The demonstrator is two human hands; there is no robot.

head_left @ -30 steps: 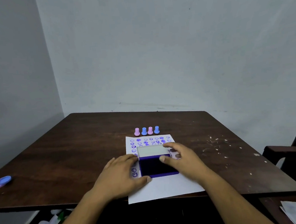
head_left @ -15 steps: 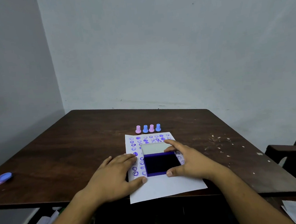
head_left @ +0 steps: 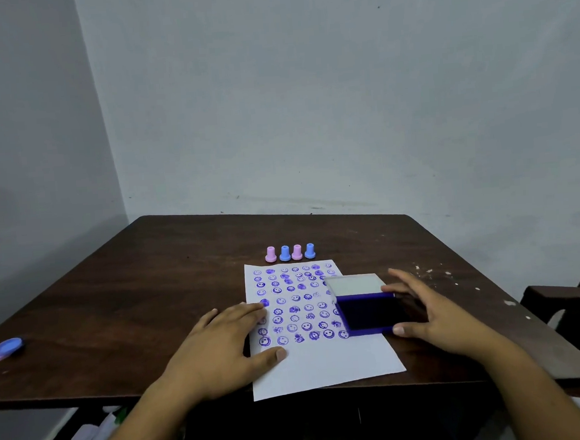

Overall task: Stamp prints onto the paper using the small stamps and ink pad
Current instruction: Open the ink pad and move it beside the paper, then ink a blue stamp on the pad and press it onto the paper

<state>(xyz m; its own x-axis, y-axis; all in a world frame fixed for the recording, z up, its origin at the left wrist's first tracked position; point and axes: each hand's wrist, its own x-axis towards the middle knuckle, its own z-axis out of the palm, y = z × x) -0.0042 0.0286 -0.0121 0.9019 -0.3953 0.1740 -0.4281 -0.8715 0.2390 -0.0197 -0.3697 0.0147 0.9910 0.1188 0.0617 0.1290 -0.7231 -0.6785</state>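
A white paper (head_left: 326, 365) lies at the table's near edge, its upper part covered with rows of purple smiley prints. My left hand (head_left: 222, 345) rests flat on the paper's left edge, fingers apart. The ink pad (head_left: 367, 312), a dark blue open case with its grey lid raised at the back, sits at the paper's right edge. My right hand (head_left: 436, 316) grips it from the right, thumb at the front corner and fingers at the back. Several small stamps (head_left: 290, 252), pink and blue, stand in a row just beyond the paper.
The dark wooden table (head_left: 149, 291) has white specks on its right side. A blue and pink oval object (head_left: 5, 349) lies near the left edge. A dark chair armrest (head_left: 568, 296) stands at the right, and a grey wall rises behind the table.
My right hand has slid the ink pad from the middle of the paper to its right edge, uncovering the rows of prints. My left hand has stayed on the paper.
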